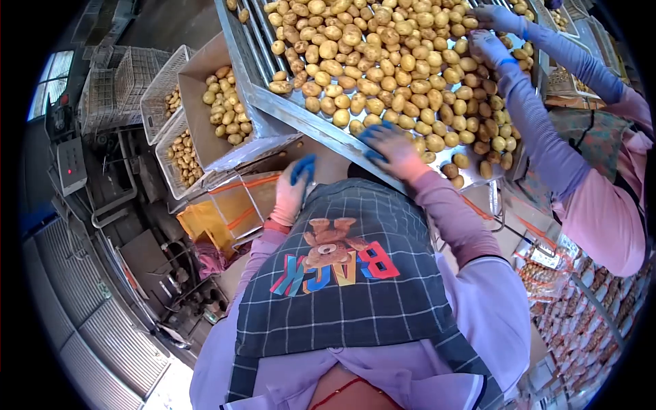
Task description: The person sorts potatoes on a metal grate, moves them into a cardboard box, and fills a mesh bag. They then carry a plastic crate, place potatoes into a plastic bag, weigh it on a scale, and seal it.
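Note:
Many potatoes (383, 68) cover the metal sorting table (321, 130) in front of me. My right hand (393, 150), in a glove with blue fingertips, reaches over the table's near rim. Its fingers are stretched out beside the closest potatoes, and no potato shows in its grasp. Lower and to the left, my left hand (294, 188) hangs off the table near the cardboard box, wearing the same kind of glove. Its fingers are loosely bent and apart, with nothing visible in them.
A cardboard box (195, 102) and white plastic crates (154, 102) with potatoes stand at left. At right, a co-worker's gloved hands (490, 48) touch the potatoes. Stacked crates (133, 78) and machinery lie further left; bagged produce (594, 321) lies at lower right.

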A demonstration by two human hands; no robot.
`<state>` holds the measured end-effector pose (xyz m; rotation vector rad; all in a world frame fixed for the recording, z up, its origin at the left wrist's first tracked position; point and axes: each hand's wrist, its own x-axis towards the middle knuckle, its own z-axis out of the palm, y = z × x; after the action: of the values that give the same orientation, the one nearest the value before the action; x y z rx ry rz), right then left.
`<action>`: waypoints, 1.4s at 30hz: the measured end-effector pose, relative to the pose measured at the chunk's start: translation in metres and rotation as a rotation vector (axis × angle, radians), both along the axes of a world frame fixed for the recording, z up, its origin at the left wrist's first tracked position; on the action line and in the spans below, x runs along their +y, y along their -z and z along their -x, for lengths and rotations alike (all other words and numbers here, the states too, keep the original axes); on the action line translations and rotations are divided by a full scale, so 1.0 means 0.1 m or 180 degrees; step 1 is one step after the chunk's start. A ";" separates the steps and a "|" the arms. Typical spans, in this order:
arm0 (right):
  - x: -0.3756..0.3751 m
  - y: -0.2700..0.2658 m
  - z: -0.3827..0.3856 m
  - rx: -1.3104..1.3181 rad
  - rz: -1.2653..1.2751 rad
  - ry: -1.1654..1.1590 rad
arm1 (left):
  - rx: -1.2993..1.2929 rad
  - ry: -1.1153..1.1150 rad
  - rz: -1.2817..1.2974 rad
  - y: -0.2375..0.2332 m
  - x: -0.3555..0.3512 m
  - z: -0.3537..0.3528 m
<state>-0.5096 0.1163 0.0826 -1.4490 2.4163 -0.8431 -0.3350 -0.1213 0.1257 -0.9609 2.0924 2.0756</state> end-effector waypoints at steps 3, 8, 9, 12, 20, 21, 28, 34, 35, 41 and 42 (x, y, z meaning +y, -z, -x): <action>0.62 0.08 0.26 0.0303 -0.0308 0.0206 | 0.0221 -0.0524 0.0216 0.07 -0.41 0.10; 0.31 0.14 0.45 0.0845 0.0420 0.2310 | 0.0677 -0.0504 0.1148 0.07 -0.74 0.54; 0.02 0.05 0.52 0.0621 0.0641 0.2326 | 0.0745 -0.0155 0.2100 0.02 -0.75 0.71; -0.71 -0.11 0.47 -0.0333 0.0651 0.1845 | 0.0340 0.0788 0.3586 0.23 -0.70 1.20; 0.24 -0.04 -0.17 0.0044 -0.1187 0.1965 | 0.0652 0.3660 0.0566 0.11 -0.45 1.54; 0.28 0.09 -0.17 -0.0032 -0.0925 0.2484 | 0.0412 0.3012 0.0513 -0.13 -0.47 1.68; -0.28 -0.16 -0.35 0.0104 -0.0888 0.1562 | 0.0736 0.3312 0.4315 0.42 -0.55 2.92; -0.20 0.08 -0.27 -0.0040 0.0002 0.3684 | 0.0690 0.3445 0.3029 0.50 -0.54 2.95; -0.22 0.00 -0.29 -0.0133 -0.0278 0.3127 | 0.0894 0.3074 0.1759 0.70 -0.68 2.89; 0.37 -0.04 -0.29 -0.0127 -0.0860 0.3222 | 0.0853 0.0128 -0.1369 0.55 -1.98 2.46; 0.37 -0.02 -0.14 -0.0357 -0.0599 0.3782 | 0.0301 0.0362 -0.2102 0.67 -2.48 2.47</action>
<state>-0.4960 0.1532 0.0846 0.2408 3.0182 -0.7626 -0.5817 -0.3689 0.0588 -0.6315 1.2753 2.5139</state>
